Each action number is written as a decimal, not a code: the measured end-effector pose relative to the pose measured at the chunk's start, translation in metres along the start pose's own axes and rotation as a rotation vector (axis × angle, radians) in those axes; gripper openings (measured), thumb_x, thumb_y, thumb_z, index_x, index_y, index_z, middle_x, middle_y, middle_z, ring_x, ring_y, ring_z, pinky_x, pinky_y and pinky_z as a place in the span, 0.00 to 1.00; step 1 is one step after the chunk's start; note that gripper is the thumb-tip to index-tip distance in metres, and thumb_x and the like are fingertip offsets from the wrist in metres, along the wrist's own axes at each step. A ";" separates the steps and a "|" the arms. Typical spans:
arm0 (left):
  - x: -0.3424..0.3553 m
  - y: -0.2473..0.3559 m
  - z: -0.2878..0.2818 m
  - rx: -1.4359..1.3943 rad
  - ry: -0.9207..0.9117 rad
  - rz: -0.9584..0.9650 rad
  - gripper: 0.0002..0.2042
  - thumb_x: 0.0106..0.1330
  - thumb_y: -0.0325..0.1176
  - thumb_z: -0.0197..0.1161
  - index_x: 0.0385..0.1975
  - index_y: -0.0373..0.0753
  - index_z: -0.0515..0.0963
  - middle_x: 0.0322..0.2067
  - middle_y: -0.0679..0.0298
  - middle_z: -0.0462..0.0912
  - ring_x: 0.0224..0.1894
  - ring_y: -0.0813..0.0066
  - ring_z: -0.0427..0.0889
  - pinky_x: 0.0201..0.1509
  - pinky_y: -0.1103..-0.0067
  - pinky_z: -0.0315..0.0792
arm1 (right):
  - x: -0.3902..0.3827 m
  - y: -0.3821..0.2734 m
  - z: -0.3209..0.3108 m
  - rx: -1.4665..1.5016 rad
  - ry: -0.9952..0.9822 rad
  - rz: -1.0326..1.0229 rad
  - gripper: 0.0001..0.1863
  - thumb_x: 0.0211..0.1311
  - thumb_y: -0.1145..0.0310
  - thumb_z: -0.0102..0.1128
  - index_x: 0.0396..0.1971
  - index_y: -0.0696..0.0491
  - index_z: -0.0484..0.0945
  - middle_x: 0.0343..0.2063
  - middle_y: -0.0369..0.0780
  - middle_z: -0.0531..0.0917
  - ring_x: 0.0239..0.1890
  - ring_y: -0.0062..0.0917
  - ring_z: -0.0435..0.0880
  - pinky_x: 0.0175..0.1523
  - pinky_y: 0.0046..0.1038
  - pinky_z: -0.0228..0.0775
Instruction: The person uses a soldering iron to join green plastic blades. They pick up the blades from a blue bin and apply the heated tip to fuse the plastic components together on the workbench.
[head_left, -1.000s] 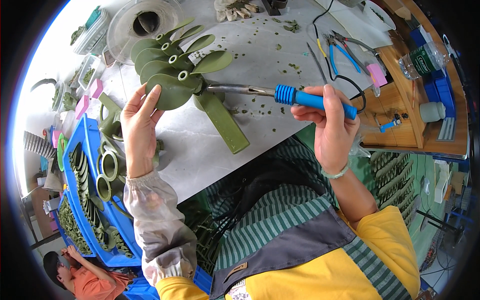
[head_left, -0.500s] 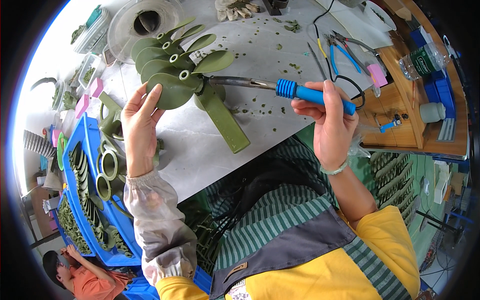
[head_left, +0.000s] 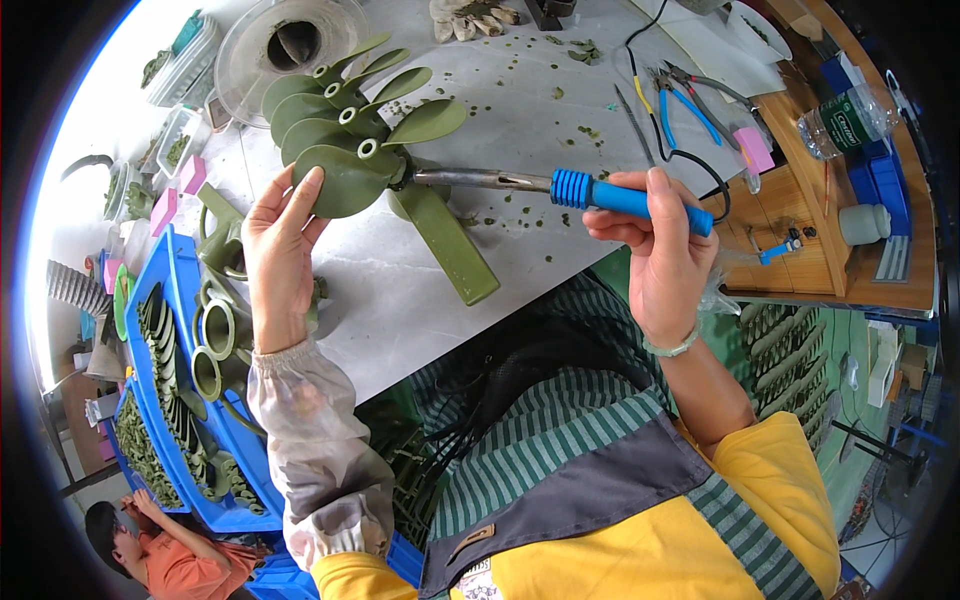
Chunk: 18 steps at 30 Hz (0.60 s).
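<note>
A green wax-like assembly of several propellers (head_left: 343, 178) stands over the table, joined to a flat green bar (head_left: 447, 245) that slants toward me. My left hand (head_left: 282, 245) pinches the edge of the nearest propeller's blade between thumb and fingers. In my right hand (head_left: 665, 250) is a soldering iron (head_left: 640, 200) with a blue handle, held like a pen. Its metal shaft points left, and the tip meets the assembly beside the nearest propeller's hub, where the bar joins. The exact contact is partly hidden by the blade.
Green crumbs dot the grey table (head_left: 540, 110). Pliers (head_left: 690, 110), a pink block (head_left: 753, 150) and the iron's black cord lie at right. A round clear tub (head_left: 240, 70) stands at the back. Blue crates (head_left: 180, 370) with green parts are at left; a person (head_left: 165, 550) sits beyond.
The iron's shaft has swung slightly nearer to me at its tip end, and my right hand has shifted a little. My left hand and the propellers stay almost still.
</note>
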<state>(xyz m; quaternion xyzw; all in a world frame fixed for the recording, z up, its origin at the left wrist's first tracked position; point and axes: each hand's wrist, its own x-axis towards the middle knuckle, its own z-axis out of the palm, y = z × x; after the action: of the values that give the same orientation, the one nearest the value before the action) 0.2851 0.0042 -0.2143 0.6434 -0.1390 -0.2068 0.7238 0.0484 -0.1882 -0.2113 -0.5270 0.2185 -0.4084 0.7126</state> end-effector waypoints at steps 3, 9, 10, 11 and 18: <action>0.000 0.001 -0.001 0.008 -0.001 -0.010 0.12 0.63 0.27 0.60 0.45 0.33 0.76 0.38 0.62 0.82 0.38 0.78 0.82 0.42 0.84 0.78 | 0.000 -0.002 0.000 0.001 -0.003 0.006 0.18 0.68 0.63 0.49 0.33 0.65 0.77 0.25 0.45 0.82 0.25 0.28 0.84 0.32 0.26 0.80; -0.001 0.002 0.000 0.023 -0.003 -0.015 0.11 0.64 0.26 0.59 0.45 0.32 0.75 0.40 0.61 0.81 0.39 0.77 0.82 0.45 0.82 0.78 | 0.004 0.001 0.000 -0.008 0.019 -0.012 0.17 0.67 0.63 0.49 0.33 0.65 0.77 0.25 0.45 0.82 0.26 0.29 0.85 0.32 0.26 0.81; -0.001 0.002 0.000 0.027 -0.001 -0.014 0.11 0.64 0.26 0.59 0.45 0.32 0.75 0.40 0.61 0.81 0.39 0.77 0.82 0.44 0.82 0.78 | 0.004 0.001 0.000 -0.004 0.020 -0.022 0.17 0.67 0.63 0.49 0.33 0.65 0.77 0.25 0.45 0.82 0.26 0.29 0.85 0.31 0.26 0.81; -0.001 0.002 0.001 0.028 -0.001 -0.014 0.11 0.64 0.26 0.59 0.45 0.32 0.75 0.40 0.61 0.81 0.39 0.77 0.82 0.44 0.82 0.78 | 0.004 0.001 -0.001 -0.004 0.020 -0.021 0.17 0.67 0.63 0.49 0.33 0.65 0.77 0.25 0.45 0.82 0.26 0.29 0.85 0.31 0.26 0.81; -0.001 0.002 0.002 0.040 0.000 -0.017 0.11 0.64 0.26 0.59 0.45 0.32 0.75 0.39 0.62 0.82 0.38 0.77 0.82 0.44 0.82 0.78 | 0.004 -0.012 -0.005 -0.060 0.042 -0.061 0.17 0.67 0.63 0.50 0.32 0.65 0.77 0.24 0.45 0.82 0.24 0.29 0.84 0.30 0.26 0.81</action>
<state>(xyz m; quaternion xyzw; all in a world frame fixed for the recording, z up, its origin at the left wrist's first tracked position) 0.2838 0.0034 -0.2118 0.6589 -0.1379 -0.2101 0.7090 0.0432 -0.1959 -0.2017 -0.5460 0.2295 -0.4343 0.6787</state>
